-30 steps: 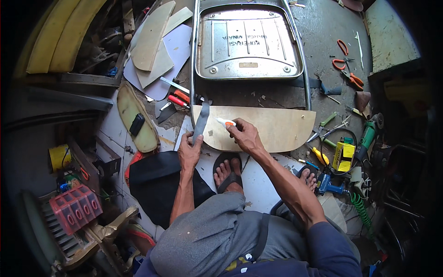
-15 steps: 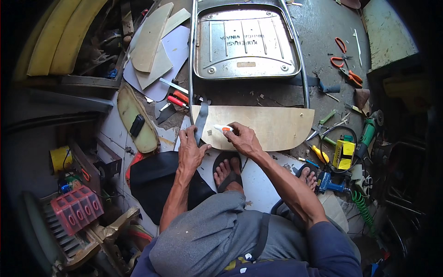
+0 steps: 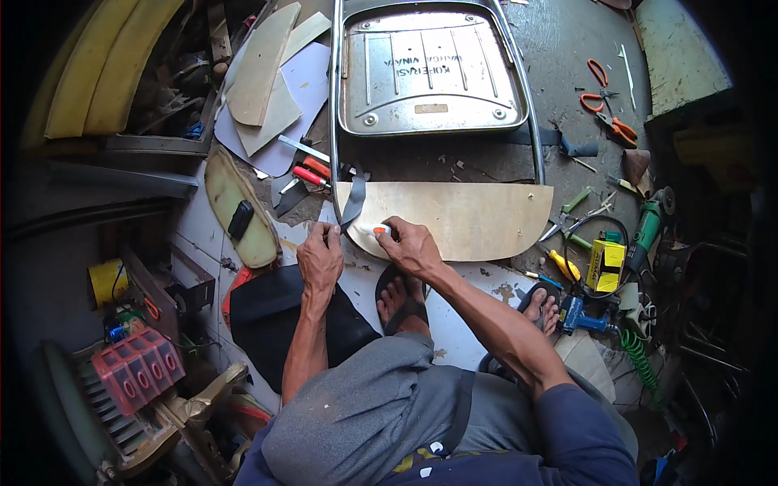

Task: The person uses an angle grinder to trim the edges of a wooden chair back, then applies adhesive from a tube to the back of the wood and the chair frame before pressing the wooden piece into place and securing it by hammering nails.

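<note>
A pale plywood panel (image 3: 454,219) with a rounded front edge lies before me, between the legs of a metal chair frame (image 3: 536,154). Across its left end runs a dark grey strip (image 3: 354,201). My left hand (image 3: 321,257) is just off the panel's left corner, thumb and fingers pinched at the strip's lower end. A small white bottle with an orange part (image 3: 378,230) is held in my right hand (image 3: 415,249), low over the panel's left part. My fingers hide some of the bottle.
Black sheet material (image 3: 275,316) lies below my left hand. Left of it is a worn pad (image 3: 231,206) with a black object on top. Red-handled tools (image 3: 309,176) lie beside the frame. Orange-handled pliers (image 3: 620,130), a green grinder (image 3: 651,227) and a yellow box (image 3: 605,266) are at right.
My left hand has come off the panel toward the lower left, its fingers now pinched, and the strip's lower end has swung left. My right hand has shifted left with the bottle.
</note>
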`<state>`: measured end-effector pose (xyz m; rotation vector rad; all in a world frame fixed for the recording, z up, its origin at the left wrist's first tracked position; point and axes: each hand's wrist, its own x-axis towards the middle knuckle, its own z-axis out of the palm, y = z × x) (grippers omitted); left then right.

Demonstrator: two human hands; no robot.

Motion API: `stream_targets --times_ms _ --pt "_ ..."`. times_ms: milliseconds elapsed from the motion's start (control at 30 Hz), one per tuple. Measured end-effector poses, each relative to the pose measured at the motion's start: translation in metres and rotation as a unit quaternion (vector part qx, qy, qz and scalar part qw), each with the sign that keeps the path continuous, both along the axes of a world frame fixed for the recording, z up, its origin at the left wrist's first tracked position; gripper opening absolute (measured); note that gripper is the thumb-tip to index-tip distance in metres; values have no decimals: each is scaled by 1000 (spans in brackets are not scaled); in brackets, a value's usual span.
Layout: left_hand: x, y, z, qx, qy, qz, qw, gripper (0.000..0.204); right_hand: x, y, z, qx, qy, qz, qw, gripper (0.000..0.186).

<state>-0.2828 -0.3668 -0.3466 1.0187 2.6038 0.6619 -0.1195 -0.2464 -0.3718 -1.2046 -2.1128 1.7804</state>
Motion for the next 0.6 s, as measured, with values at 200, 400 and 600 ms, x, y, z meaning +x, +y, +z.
stream_targets --times_ms 200,400,600 --pt "0 -4 0 1 -33 19 999 29 -6 8 10 44 -3 48 998 37" --pt "3 -1 0 10 -49 29 998 30 -10 17 13 68 -7 70 995 36" --pt "4 9 -1 53 -173 153 972 41 3 30 7 32 2 -71 997 39"
